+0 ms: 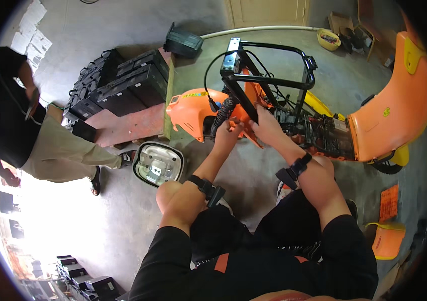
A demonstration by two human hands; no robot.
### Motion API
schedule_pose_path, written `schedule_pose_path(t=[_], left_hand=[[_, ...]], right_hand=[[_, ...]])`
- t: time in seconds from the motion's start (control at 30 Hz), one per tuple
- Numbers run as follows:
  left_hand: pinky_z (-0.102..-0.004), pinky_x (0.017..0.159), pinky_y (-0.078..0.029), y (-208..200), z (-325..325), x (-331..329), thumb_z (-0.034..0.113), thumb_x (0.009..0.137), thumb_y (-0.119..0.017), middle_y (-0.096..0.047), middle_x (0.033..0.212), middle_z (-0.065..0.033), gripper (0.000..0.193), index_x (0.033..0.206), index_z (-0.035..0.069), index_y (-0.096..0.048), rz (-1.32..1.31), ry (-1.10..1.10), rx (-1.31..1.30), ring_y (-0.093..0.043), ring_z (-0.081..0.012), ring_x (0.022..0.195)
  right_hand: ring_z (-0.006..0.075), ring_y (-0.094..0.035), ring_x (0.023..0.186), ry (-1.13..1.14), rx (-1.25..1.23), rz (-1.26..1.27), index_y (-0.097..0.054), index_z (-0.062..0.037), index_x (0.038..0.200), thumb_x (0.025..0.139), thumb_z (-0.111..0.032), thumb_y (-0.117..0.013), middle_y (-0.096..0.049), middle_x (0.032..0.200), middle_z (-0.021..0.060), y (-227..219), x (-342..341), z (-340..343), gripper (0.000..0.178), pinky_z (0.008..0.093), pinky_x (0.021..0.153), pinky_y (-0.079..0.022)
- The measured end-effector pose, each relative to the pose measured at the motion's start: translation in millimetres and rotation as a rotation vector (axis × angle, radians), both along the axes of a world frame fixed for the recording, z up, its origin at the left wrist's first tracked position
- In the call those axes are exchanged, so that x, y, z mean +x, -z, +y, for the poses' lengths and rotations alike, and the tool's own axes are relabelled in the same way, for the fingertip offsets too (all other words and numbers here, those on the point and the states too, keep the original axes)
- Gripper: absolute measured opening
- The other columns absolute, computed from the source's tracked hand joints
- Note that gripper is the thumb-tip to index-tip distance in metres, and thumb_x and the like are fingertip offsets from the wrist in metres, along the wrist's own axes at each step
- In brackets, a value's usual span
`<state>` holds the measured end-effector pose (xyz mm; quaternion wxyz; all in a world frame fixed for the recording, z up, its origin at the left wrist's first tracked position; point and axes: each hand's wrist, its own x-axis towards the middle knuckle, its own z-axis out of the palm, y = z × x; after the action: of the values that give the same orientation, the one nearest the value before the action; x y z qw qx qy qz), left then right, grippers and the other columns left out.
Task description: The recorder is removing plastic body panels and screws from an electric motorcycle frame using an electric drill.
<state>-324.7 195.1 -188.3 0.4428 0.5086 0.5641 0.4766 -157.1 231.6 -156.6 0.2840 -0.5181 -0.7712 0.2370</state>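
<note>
1. An orange scooter (319, 131) is spread from eleven to three o'clock.
2. Its black frame (273, 81), one o'clock, is met by the right hand (267, 126); grip cannot be told.
3. A coil spring (222, 115), twelve o'clock, is neighboured by the left hand (227, 131); grip half-curled, contents unclear.

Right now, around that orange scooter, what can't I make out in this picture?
In the head view:
Whether the left hand or right hand grips anything: too small, partly covered by their own fingers.
Head of the standing co-worker: cut off by the dark lens rim.
Contents of the yellow bowl: too small to tell.
</note>
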Motion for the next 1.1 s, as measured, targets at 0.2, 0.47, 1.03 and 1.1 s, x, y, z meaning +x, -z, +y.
schedule_pose_path(t=[0.2, 0.47, 1.03, 1.1], left_hand=[[-0.0247, 0.063, -0.044, -5.6, 2.3, 7.6, 0.017, 0.092, -0.063, -0.060, 0.080, -0.0024, 0.020, 0.098, 0.000, -0.055, 0.055, -0.045, -0.018, -0.055, -0.0087, 0.072], [-0.0265, 0.064, -0.049, -12.7, 4.7, -6.0, 0.012, 0.090, -0.063, -0.068, 0.087, -0.0099, 0.019, 0.098, -0.003, -0.055, 0.253, 0.032, 0.108, -0.062, -0.0119, 0.075], [-0.0336, 0.075, -0.052, -12.8, -31.5, -22.2, 0.007, 0.078, -0.073, -0.070, 0.093, -0.0132, 0.019, 0.091, -0.002, -0.063, 0.461, 0.401, 0.073, -0.068, -0.0256, 0.083], [-0.0326, 0.074, -0.052, -13.1, -27.9, -26.1, 0.007, 0.078, -0.073, -0.071, 0.092, -0.0120, 0.019, 0.092, -0.002, -0.062, 0.451, 0.446, 0.120, -0.068, -0.0229, 0.081]], right_hand=[[0.0418, -0.064, 0.082, -0.032, -0.049, -0.119, -0.046, 0.0062, 0.111, 0.088, -0.024, -0.060, -0.064, 0.086, 0.0239, 3.8, -5.1, 14.3, 0.040, 0.0483, 0.071, -0.052], [0.0397, -0.065, 0.081, -0.063, -0.062, -0.041, -0.049, 0.0039, 0.105, 0.089, -0.021, -0.060, -0.067, 0.081, 0.0216, -4.3, -1.8, 12.4, 0.032, 0.0484, 0.070, -0.051], [0.0437, -0.060, 0.096, -0.028, -0.065, -0.222, -0.048, 0.0040, 0.109, 0.085, -0.028, -0.067, -0.059, 0.106, 0.0266, -8.4, -7.5, 19.1, 0.044, 0.0494, 0.081, -0.049], [0.0442, -0.060, 0.096, -0.011, -0.033, -0.223, -0.048, 0.0038, 0.110, 0.085, -0.029, -0.067, -0.059, 0.105, 0.0267, -7.9, -7.3, 16.9, 0.045, 0.0498, 0.080, -0.049]])
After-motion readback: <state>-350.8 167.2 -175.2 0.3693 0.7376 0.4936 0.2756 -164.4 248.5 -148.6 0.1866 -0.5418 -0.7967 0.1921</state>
